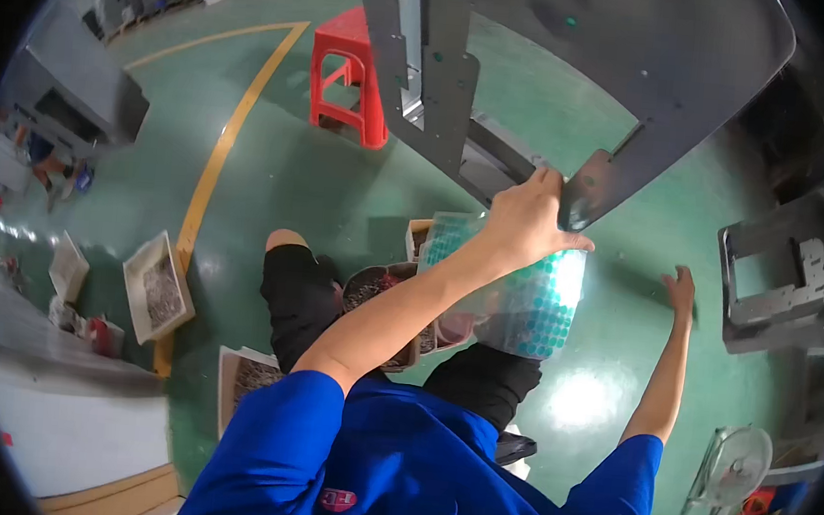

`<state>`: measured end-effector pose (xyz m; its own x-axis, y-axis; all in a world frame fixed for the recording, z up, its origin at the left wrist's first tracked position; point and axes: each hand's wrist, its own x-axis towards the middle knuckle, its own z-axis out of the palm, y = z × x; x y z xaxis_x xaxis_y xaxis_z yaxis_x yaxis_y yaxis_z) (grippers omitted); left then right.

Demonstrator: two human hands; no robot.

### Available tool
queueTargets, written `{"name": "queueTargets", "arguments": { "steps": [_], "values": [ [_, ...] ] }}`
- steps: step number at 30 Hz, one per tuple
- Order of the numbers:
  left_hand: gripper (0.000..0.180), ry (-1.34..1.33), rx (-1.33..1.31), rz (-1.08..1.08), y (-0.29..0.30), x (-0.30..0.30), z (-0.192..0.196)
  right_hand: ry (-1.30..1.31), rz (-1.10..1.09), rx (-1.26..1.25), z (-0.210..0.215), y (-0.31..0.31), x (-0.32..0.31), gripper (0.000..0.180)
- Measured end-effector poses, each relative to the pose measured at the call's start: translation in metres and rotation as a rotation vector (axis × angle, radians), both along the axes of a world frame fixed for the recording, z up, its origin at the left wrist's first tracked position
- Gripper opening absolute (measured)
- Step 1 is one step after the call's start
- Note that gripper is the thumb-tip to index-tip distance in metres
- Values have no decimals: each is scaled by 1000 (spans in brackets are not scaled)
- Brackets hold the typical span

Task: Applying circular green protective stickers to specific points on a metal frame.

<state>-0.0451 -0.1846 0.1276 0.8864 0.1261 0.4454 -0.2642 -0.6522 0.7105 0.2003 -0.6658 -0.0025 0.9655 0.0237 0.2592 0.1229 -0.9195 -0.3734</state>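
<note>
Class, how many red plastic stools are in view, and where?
1: the red stool stands on the green floor, in the picture just left of the dark metal frame that the left hand grips. Others may be hidden behind the frame.

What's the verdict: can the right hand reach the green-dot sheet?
Likely yes: the right hand looks empty, and only green floor shows between it and the green-dot sheet; the left hand grips the metal panel.
</note>
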Motion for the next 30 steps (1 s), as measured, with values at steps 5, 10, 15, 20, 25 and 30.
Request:
{"name": "queueTargets", "arguments": {
  "steps": [5, 10, 15, 20, 25, 30],
  "values": [
    [65, -58, -182, -93, 38, -77, 5, 2, 505, 478, 46, 208, -58, 46],
    [54, 191, -477, -200, 88, -151, 17, -104, 862, 686, 104, 319, -173, 38],
    [44, 177, -654, -115, 147, -211, 24, -358, 1215, 768, 86, 373, -263, 34],
    [53, -47, -572, 12, 207, -238, 17, -80, 1437, 1046, 63, 420, -328, 24],
    [48, 57, -480, 205, 185, -222, 44, -34, 1445, 1109, 55, 437, -355, 43],
    [50, 84, -623, 71, 185, -201, 48, -308, 1334, 848, 58, 442, -365, 65]
  ]
}}
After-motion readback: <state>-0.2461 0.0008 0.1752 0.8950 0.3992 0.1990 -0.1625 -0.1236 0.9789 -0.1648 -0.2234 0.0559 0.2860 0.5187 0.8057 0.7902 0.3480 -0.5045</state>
